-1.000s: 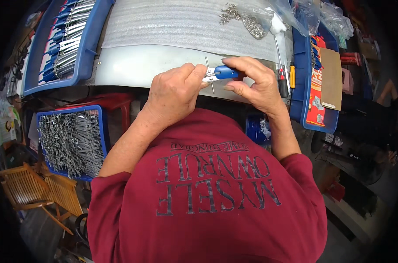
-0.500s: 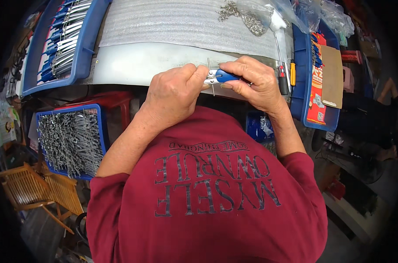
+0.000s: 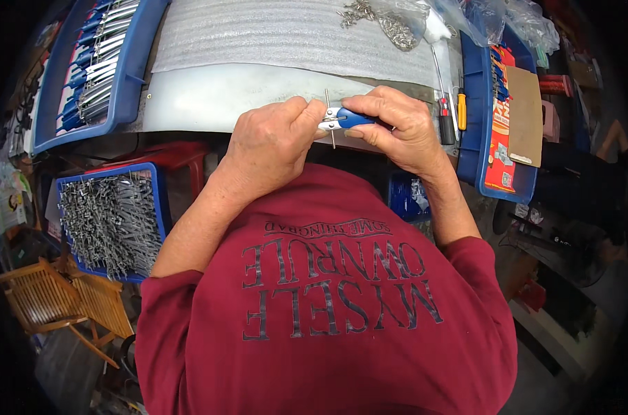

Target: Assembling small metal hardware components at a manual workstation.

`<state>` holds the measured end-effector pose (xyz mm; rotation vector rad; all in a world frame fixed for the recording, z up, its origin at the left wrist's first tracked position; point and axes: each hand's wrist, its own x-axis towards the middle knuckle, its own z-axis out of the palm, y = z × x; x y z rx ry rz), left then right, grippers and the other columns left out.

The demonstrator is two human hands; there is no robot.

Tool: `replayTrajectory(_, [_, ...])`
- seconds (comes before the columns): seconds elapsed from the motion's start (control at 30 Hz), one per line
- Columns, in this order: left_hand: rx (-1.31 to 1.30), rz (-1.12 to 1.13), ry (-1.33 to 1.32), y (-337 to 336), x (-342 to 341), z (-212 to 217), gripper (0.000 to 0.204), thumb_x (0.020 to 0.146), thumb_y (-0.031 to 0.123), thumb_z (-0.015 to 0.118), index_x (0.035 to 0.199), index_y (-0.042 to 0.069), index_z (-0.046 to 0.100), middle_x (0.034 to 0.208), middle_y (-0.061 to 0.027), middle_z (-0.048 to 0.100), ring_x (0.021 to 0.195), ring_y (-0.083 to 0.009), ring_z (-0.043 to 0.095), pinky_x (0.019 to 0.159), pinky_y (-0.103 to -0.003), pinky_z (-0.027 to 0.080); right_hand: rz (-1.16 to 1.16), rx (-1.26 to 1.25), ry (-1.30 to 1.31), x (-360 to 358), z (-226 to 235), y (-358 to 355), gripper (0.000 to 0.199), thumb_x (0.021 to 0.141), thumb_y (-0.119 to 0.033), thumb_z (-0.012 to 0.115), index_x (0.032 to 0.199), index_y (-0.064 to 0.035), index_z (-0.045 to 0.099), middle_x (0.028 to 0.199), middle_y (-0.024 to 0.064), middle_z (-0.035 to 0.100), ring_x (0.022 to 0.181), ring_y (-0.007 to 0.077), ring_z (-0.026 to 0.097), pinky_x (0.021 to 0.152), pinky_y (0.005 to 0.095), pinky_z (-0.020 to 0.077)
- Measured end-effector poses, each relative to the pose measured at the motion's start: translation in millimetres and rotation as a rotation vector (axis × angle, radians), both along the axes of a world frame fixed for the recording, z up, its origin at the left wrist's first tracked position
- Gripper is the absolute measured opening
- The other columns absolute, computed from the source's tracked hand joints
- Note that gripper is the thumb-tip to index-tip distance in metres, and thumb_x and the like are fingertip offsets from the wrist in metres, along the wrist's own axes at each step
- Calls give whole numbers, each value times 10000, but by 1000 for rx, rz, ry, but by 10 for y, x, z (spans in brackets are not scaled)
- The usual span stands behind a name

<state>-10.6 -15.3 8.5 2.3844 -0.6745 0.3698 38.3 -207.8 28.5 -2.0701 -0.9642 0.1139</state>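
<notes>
Head view: left hand [image 3: 269, 144] and right hand [image 3: 400, 131] pinch a riveted tool [image 3: 345, 118] in their fingers over the worktop's [image 3: 220, 105] near edge, blue handle [image 3: 357, 118] fitted, crossing rod's [image 3: 327, 97] fastening unclear.

Rounded blue handle [image 3: 355, 120]: outer end, exposed a second ago, now mostly hidden.
Bare right hand [image 3: 409, 130]: fingertips moved leftward along it.

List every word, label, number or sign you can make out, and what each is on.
Maroon shirt: rows of dark capitals, upside down here; legible, but I don't copy out wording.
Red packaging in the blue tray at right: pale lettering, partly covered, and a small square code; neither reads clearly.
Blue-handled metal piece in the left hand and right hand: no lettering I can make out.
</notes>
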Motion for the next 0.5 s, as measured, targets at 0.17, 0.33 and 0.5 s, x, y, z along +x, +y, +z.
replayTrajectory(0.17, [-9,5,30,15,3,7,243,688,105,582,901,47,481,651,-71,460,552,-238,517,457,-337,409,-18,8,44,9,-3,-10,326,634,-124,683,927,-14,588,721,63,550,592,138,487,517,239,394])
replayTrajectory(0.33, [-9,-3,42,15,5,42,244,694,115,588,905,50,484,656,-73,461,557,-241,516,461,-339,410,-91,9,183,0,35,-44,370,630,-172,701,939,-8,581,765,61,569,574,111,467,508,218,386])
replayTrajectory(0.5, [2,-13,48,11,-4,43,251,692,115,588,910,52,480,664,-72,463,557,-238,517,461,-337,411,-11,17,26,24,-46,-61,340,632,-159,693,911,-3,577,759,75,576,597,137,512,517,230,399])
